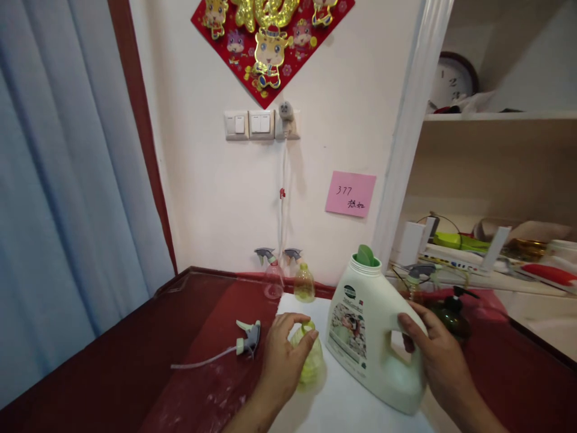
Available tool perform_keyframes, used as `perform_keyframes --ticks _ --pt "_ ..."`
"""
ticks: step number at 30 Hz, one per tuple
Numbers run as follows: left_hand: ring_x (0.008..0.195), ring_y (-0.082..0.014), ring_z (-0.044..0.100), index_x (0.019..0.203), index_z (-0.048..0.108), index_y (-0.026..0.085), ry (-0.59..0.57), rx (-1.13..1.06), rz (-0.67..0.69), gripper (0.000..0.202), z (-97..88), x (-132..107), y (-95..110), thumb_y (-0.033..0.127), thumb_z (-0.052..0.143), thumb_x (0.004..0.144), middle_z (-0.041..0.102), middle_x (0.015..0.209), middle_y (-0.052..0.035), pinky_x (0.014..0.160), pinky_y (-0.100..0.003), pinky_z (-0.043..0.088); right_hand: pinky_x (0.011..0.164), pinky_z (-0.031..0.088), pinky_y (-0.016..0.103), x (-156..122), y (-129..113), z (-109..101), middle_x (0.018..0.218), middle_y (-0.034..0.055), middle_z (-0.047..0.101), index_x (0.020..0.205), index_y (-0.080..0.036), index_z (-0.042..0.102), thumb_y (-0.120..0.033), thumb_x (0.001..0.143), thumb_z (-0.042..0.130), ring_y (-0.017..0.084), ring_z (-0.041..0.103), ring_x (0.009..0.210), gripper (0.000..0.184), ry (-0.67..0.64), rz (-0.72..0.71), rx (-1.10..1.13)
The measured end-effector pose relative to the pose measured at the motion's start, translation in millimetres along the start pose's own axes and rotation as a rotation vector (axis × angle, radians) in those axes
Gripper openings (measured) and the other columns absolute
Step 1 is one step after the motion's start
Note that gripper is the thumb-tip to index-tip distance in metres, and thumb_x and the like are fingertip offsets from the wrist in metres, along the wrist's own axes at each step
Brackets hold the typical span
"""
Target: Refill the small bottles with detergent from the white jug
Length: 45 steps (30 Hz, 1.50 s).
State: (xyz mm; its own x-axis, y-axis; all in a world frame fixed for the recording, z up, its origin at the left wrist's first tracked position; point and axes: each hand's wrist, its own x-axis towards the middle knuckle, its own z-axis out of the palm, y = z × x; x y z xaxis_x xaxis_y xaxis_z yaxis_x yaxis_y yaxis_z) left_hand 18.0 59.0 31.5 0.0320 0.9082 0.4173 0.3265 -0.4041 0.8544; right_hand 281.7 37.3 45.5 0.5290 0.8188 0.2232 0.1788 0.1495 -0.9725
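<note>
My left hand [286, 352] is closed around the neck of a yellow-green clear spray bottle [312, 367], whose spray head is off. My right hand [435, 346] grips the handle of a large pale green detergent jug [360, 337]. The jug has no cap on and tilts a little to the left. A green spout [365, 255] shows in its mouth. To the left of my left hand lies a grey and white trigger spray head [249, 340] with its clear tube stretched out on the table.
A pink spray bottle [273, 279] and a small yellow bottle [304, 282] stand by the wall. White paper [336, 403] covers part of the dark red table [112, 343]. A dark pump bottle [453, 313] stands behind my right hand, near cluttered shelves [496, 117].
</note>
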Motion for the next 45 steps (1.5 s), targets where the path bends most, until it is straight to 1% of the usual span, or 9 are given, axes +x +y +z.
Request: perform_keyframes --ticks 2,5,8,12,21,28,31,38,45 --pt "0.102 -0.0291 0.061 0.093 0.070 0.022 0.004 0.008 0.007 0.020 -0.7 0 -1 0.038 0.065 0.082 0.070 0.100 -0.0074 0.094 -0.045 0.042 0.050 0.041 0.026 0 -3 1 0.079 -0.0021 0.061 0.113 -0.018 0.063 -0.074 0.060 0.074 0.011 0.046 0.054 0.077 0.030 -0.016 0.016" --pt "0.102 -0.0287 0.061 0.093 0.070 0.022 0.007 0.009 0.021 0.018 -1.2 0 -3 0.036 0.065 0.082 0.070 0.101 -0.0069 0.095 -0.044 0.042 0.050 0.044 0.026 2 -10 -5 0.082 0.0001 0.066 0.112 -0.020 0.065 -0.071 0.060 0.076 0.014 0.053 0.058 0.073 0.027 -0.010 -0.033" --pt "0.102 -0.0279 0.061 0.092 0.070 0.023 0.009 0.027 0.029 0.017 -0.6 0 -5 0.034 0.066 0.082 0.070 0.101 -0.0063 0.095 -0.044 0.042 0.063 0.054 0.030 6 -21 -17 0.100 0.0048 0.073 0.109 -0.023 0.067 -0.071 0.060 0.076 0.022 0.066 0.078 0.069 -0.026 -0.047 -0.130" --pt "0.100 -0.0269 0.062 0.090 0.070 0.023 0.016 0.047 0.021 0.014 0.9 1 -5 0.031 0.066 0.080 0.071 0.099 -0.0058 0.093 -0.043 0.043 0.071 0.059 0.034 8 -46 -31 0.107 0.0057 0.075 0.104 -0.025 0.070 -0.074 0.061 0.072 0.028 0.070 0.092 0.065 -0.108 -0.148 -0.358" --pt "0.101 -0.0268 0.062 0.091 0.072 0.024 -0.010 0.019 0.053 0.012 0.3 2 -4 0.028 0.066 0.081 0.075 0.100 -0.0051 0.093 -0.043 0.043 0.054 0.062 0.027 -4 -90 -42 0.090 0.0001 0.081 0.101 -0.031 0.074 -0.067 0.069 0.073 0.022 0.077 0.067 0.048 -0.316 -0.571 -0.758" --pt "0.104 -0.0271 0.062 0.094 0.073 0.022 -0.050 -0.005 0.062 0.015 -1.8 3 -3 0.026 0.067 0.082 0.075 0.102 -0.0058 0.095 -0.043 0.043 0.044 0.060 0.026 -7 -93 -43 0.084 0.0010 0.081 0.105 -0.031 0.072 -0.066 0.081 0.064 0.022 0.076 0.058 0.044 -0.287 -1.011 -0.908" --pt "0.104 -0.0270 0.062 0.094 0.073 0.020 -0.050 -0.014 0.052 0.015 -0.9 3 -3 0.024 0.067 0.082 0.074 0.102 -0.0065 0.095 -0.043 0.043 0.048 0.061 0.027 -6 -90 -45 0.087 0.0011 0.081 0.110 -0.031 0.068 -0.065 0.084 0.062 0.022 0.077 0.062 0.044 -0.261 -1.141 -1.020" --pt "0.105 -0.0269 0.062 0.095 0.073 0.021 -0.046 -0.015 0.047 0.015 0.3 1 -6 0.022 0.069 0.081 0.074 0.103 -0.0054 0.097 -0.042 0.042 0.049 0.059 0.026 -7 -93 -39 0.086 -0.0016 0.080 0.114 -0.030 0.060 -0.064 0.092 0.052 0.018 0.076 0.063 0.041 -0.258 -1.277 -1.108" --pt "0.105 -0.0265 0.062 0.096 0.073 0.022 -0.047 -0.010 0.052 0.015 0.8 1 -7 0.022 0.069 0.081 0.074 0.103 -0.0054 0.096 -0.042 0.043 0.049 0.059 0.034 -11 -91 -37 0.083 0.0020 0.077 0.112 -0.026 0.059 -0.059 0.096 0.047 0.022 0.074 0.061 0.039 -0.240 -1.354 -1.161"
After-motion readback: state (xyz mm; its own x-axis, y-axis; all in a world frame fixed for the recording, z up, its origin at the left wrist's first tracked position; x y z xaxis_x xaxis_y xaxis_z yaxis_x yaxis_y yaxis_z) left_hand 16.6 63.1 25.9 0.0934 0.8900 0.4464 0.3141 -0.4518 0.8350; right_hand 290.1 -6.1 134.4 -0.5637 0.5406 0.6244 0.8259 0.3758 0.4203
